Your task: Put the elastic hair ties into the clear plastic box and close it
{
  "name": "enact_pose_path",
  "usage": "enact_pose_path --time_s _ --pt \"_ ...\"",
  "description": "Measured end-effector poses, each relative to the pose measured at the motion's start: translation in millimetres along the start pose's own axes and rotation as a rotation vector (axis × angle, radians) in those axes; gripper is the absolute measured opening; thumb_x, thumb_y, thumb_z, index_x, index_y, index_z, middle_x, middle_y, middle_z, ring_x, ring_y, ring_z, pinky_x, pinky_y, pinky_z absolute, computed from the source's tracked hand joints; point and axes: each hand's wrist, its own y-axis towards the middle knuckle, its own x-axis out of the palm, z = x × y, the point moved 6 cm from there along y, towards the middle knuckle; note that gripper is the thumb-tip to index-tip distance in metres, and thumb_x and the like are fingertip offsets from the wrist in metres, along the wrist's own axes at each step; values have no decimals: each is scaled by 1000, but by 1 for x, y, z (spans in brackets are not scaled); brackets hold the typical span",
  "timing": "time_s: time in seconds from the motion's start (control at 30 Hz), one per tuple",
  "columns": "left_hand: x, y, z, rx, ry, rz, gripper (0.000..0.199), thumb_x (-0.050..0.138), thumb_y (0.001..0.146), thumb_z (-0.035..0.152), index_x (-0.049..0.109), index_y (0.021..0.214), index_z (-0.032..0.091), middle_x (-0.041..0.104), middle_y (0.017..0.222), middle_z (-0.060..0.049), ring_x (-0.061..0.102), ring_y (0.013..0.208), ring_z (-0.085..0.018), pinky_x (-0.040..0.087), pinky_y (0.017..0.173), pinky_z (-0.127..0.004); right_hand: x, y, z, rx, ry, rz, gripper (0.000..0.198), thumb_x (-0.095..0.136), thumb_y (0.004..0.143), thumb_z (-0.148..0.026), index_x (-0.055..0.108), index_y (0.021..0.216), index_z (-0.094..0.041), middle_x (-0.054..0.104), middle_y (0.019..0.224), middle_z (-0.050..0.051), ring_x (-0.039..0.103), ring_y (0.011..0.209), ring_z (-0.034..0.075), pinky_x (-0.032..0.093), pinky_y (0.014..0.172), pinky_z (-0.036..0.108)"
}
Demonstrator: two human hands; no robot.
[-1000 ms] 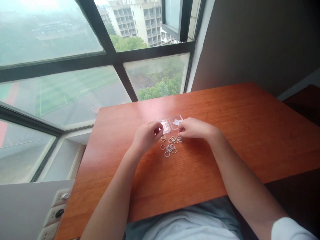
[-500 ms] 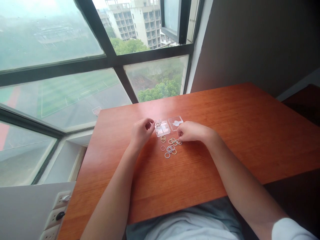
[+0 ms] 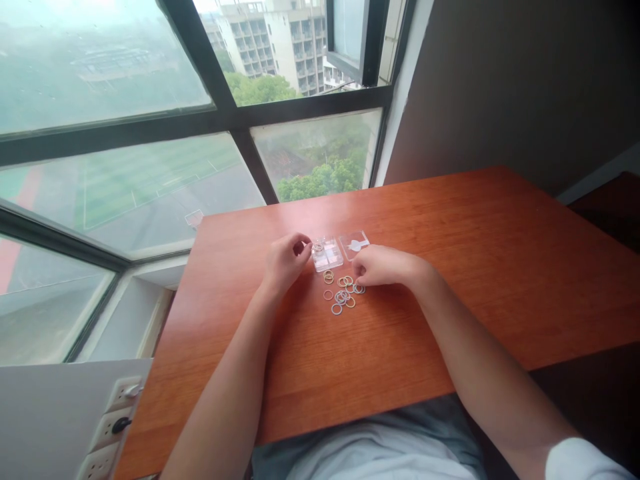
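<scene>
A clear divided plastic box (image 3: pixel 327 257) lies near the table's far edge, with a few small rings in its back left compartment. At its left edge, my left hand (image 3: pixel 287 261) has thumb and forefinger curled together, touching the box. In front of it lie several thin pastel hair ties (image 3: pixel 342 298), some overlapping, and a pair of yellowish hair ties (image 3: pixel 328 277) lies closest to the box. My right hand (image 3: pixel 377 265) is closed, its fingertips down on a hair tie (image 3: pixel 359 289) at the right end of the group; the fingertips are partly hidden.
A clear lid (image 3: pixel 354 244) with a white mark lies right of the box, just behind my right hand. Under everything is a reddish-brown wooden table (image 3: pixel 500 267). Dark-framed windows (image 3: pixel 230 120) rise beyond it, and wall sockets (image 3: pixel 113 427) are at lower left.
The view has shifted slightly. My right fingertips have moved a little left relative to the lid and stay at the hair ties. My left hand keeps its place beside the box.
</scene>
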Motion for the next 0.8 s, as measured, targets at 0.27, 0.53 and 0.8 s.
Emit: enact_pose_path --time_s 0.27,0.53,0.8 --pt "-3 -4 4 17 14 -27 15 57 83 30 66 83 18 59 62 2 49 56 -10 36 55 -21 -10 -2 1 24 -14 132 16 57 75 -17 73 77 -21 71 79 3 59 69 15 34 59 25" --pt "-6 -10 25 73 106 -115 12 56 82 25 66 83 19 65 68 0 52 59 -11 37 57 -23 -9 -4 -9 3 -1 117 14 61 79 -25 74 80 -21 71 80 4 60 71 15 34 57 24" --pt "-10 -15 41 92 173 -207 8 58 79 20 66 81 19 66 71 -1 52 58 -11 34 55 -23 -12 -5 -10 6 1 145 15 60 77 -27 73 80 -21 70 82 2 56 69 14 32 56 25"
